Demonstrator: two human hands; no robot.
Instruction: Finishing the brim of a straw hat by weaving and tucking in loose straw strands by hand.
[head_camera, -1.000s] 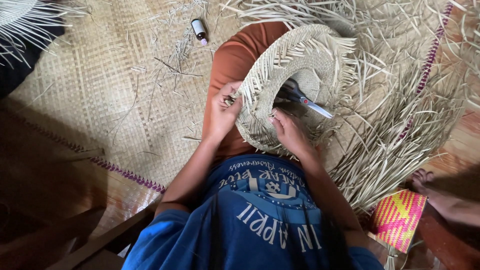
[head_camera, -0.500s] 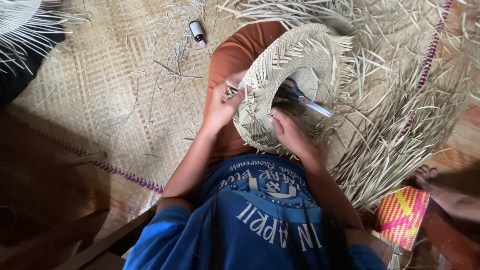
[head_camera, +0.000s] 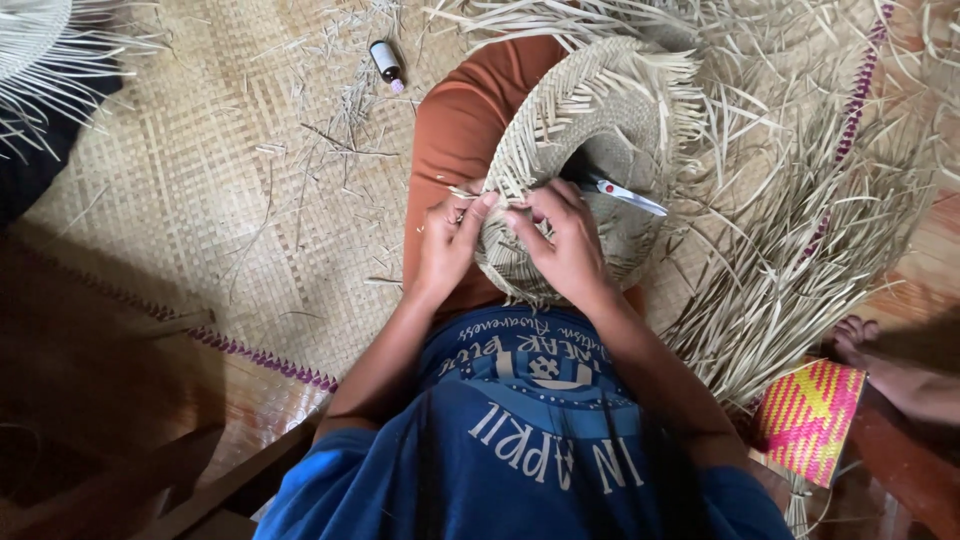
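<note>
Straw hat, half woven, lies on our lap at the upper middle of the frame, crown away from us and the loose brim strands fanning to the right. Both our hands meet at its near brim edge. Our left hand pinches a strand at the brim's lower left, thumb and fingers pressed together on the straw. Our right hand is just beside it, its fingers curled over the brim and closed on the weave, fingertips touching those of the left.

Just above the right hand, a pair of scissors lies inside the hat's hollow, blades pointing right. Beneath the hat shows our orange trouser leg, and nearer us the blue printed shirt.

Under everything spreads a woven mat, littered with straw trimmings. A small dark bottle lies on it at the upper middle-left, well apart from the hands. A heap of loose straw strips fills the right side. At lower right sits a pink-and-yellow woven piece, near another person's foot.
</note>
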